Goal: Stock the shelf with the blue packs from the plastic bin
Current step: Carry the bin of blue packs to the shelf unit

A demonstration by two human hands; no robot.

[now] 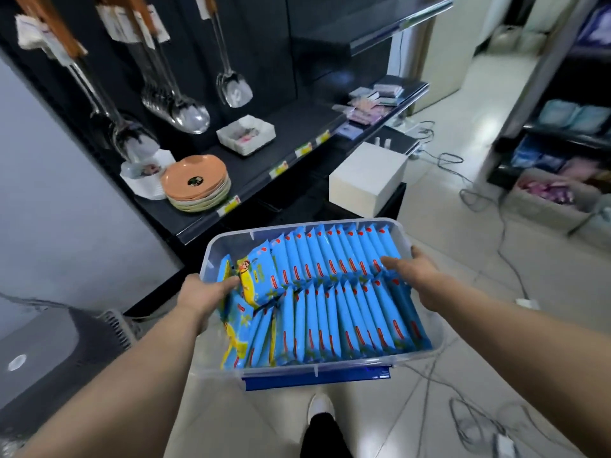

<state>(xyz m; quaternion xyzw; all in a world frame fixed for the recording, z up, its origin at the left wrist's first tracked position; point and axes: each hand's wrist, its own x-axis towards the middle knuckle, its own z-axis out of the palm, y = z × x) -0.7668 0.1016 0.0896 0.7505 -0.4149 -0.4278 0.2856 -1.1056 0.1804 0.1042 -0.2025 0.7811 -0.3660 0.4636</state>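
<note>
Blue packs (334,292) fill a clear plastic bin (330,365) in two tight rows, standing on edge, glossy with red marks. A few at the left end lean over, showing yellow cartoon print. The left hand (203,294) grips the bin's left wall, fingers hooked inside. The right hand (420,272) pinches the right wall, thumb outside, fingers over the packs. The bin is near the dark shelf (264,150).
</note>
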